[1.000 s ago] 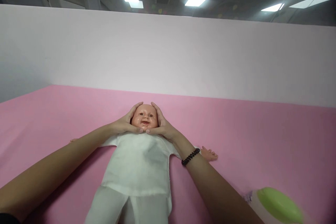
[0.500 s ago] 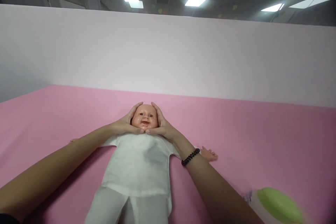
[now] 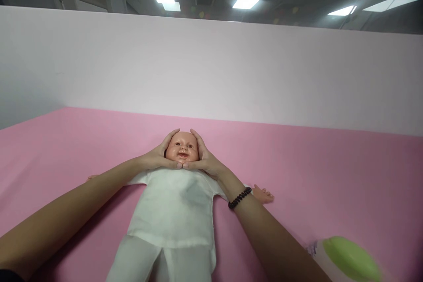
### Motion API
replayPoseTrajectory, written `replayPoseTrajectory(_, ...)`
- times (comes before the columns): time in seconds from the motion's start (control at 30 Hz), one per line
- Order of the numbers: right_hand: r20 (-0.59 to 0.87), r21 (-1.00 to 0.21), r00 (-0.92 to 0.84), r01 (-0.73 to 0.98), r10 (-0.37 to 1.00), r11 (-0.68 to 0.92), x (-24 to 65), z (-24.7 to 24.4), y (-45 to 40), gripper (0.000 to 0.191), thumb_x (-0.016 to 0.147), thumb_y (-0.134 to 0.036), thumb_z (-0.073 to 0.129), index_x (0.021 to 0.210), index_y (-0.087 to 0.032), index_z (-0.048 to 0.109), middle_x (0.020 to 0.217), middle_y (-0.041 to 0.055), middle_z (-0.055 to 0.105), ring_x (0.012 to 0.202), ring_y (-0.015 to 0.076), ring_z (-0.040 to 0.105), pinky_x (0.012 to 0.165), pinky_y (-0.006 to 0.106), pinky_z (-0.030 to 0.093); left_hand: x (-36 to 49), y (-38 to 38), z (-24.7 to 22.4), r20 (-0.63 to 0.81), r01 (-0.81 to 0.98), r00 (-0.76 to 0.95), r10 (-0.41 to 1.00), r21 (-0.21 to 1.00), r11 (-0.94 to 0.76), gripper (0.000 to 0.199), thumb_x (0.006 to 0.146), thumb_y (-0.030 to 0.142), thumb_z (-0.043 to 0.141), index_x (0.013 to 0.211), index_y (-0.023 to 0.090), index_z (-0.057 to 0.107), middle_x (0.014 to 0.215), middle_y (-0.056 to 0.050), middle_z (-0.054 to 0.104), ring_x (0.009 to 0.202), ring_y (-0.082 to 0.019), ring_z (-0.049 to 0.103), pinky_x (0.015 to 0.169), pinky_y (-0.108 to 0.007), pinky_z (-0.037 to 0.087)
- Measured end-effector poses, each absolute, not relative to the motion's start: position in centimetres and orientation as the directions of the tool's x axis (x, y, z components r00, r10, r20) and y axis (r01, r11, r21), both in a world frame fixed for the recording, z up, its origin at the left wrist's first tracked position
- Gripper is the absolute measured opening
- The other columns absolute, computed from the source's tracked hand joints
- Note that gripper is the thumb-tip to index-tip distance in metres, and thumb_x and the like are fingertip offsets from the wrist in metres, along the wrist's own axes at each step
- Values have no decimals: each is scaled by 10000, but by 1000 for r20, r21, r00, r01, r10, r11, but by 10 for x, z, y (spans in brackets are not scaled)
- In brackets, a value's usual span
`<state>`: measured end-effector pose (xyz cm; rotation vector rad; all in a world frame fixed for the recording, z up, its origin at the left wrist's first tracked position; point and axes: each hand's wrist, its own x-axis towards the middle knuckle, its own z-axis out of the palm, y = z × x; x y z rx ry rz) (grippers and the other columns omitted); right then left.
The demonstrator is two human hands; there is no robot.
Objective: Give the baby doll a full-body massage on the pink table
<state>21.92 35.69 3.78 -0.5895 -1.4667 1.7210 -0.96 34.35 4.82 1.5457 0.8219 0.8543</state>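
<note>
A baby doll (image 3: 178, 207) in a white top and white trousers lies face up on the pink surface (image 3: 317, 176), its arms spread out to both sides. Around the left side of its head (image 3: 181, 146) my left hand (image 3: 161, 154) is cupped, fingers up to the crown and thumb under the chin. My right hand (image 3: 206, 157) cups the other side in the same way. The two thumbs nearly meet below the doll's mouth. A black coiled band (image 3: 239, 198) circles my right wrist.
At the lower right, partly behind my right forearm, lies a white container with a green top (image 3: 352, 257). A white wall (image 3: 211, 70) rises behind the pink surface. Ceiling lights and a door frame show beyond it.
</note>
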Motion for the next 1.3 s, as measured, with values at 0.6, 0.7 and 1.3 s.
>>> replayPoseTrajectory(0.6, 146, -962, -609, -270, 779, -30, 220, 34, 361, 1351, 581, -181, 934, 1642, -424, 134, 1671, 65, 264, 1458, 297, 452, 1199, 507, 419, -11, 343, 51, 74, 56, 506, 860, 991, -118, 1226, 730, 271, 887, 1653, 408, 91, 1695, -142, 232, 1468, -382, 429, 1126, -498, 485)
replayPoseTrajectory(0.7, 139, -964, -604, -264, 784, -32, 221, 34, 363, 1321, 585, -176, 905, 1640, -427, 150, 1681, 57, 244, 1466, 302, 439, 1199, 518, 413, -12, 344, 51, 66, 59, 511, 857, 992, -112, 1218, 726, 249, 871, 1651, 406, 94, 1689, -134, 250, 1466, -376, 433, 1143, -505, 461)
replayPoseTrajectory(1.3, 280, -757, -230, 545, 932, 362, 227, 17, 316, 740, 1040, -619, 370, 1638, -192, 286, 1575, 131, 470, 1426, 301, 488, 1166, 487, 411, -18, 314, 13, 492, 684, 350, 797, 447, -576, 667, 1059, 438, 397, 1662, 206, 227, 1689, -111, 297, 1538, -294, 326, 1249, -458, 332)
